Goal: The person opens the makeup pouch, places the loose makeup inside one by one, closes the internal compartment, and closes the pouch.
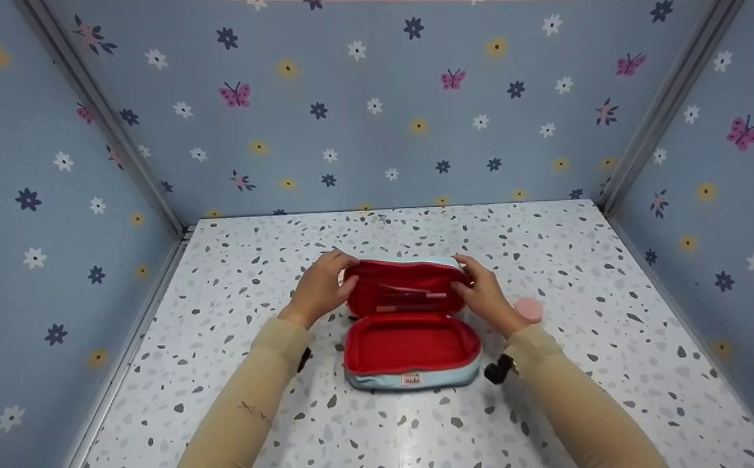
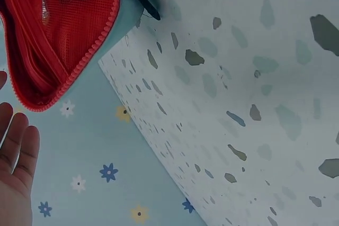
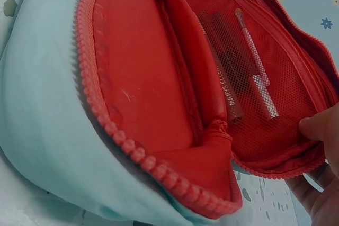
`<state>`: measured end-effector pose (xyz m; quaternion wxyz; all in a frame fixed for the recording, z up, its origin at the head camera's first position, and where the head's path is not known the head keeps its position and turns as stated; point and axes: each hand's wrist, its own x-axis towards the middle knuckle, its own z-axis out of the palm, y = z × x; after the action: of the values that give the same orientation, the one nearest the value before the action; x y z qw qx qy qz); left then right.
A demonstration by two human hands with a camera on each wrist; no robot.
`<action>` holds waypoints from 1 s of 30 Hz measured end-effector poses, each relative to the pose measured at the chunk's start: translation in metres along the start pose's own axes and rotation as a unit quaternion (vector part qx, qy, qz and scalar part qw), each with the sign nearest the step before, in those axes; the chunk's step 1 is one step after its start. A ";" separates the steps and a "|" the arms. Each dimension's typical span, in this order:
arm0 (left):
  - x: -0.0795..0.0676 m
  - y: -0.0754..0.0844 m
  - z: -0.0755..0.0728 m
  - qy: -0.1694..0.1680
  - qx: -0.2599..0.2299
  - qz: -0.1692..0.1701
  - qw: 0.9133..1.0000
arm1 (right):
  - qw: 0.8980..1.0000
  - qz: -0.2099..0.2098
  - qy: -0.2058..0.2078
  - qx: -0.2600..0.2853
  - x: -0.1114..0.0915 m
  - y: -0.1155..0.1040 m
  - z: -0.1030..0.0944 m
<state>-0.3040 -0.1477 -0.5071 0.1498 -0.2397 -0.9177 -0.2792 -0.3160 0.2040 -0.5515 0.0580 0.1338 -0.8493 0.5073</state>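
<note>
Midway between the tabletop's [image 1: 578,250] left and right edges, the right grip [image 1: 486,296] pinches the raised lid [image 1: 406,274] of a red-lined zippered pouch [image 1: 411,348], apparently to keep it from folding closed, while the left grip [image 1: 320,287] flanks the opposite end, fingers straight, contact unclear.

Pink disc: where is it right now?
In the head view, the pink disc lies on the table, to the right of the open pouch, beside the wrist of the right hand.
</note>
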 end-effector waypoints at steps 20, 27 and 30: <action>0.005 -0.017 0.008 -0.059 -0.140 -0.139 0.979 | 1.000 -0.001 0.002 -0.023 -0.001 -0.001 -0.002; 0.010 -0.021 0.013 -0.083 -0.199 -0.166 0.962 | 1.000 0.005 -0.004 -0.016 -0.001 0.000 -0.002; 0.010 -0.021 0.014 -0.095 -0.218 -0.179 0.955 | 1.000 0.018 -0.010 -0.015 0.000 -0.001 -0.001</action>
<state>-0.3253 -0.1517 -0.5239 -0.0466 -0.1239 -0.8725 -0.4704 -0.3156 0.2047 -0.5505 0.0424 0.1231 -0.8599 0.4936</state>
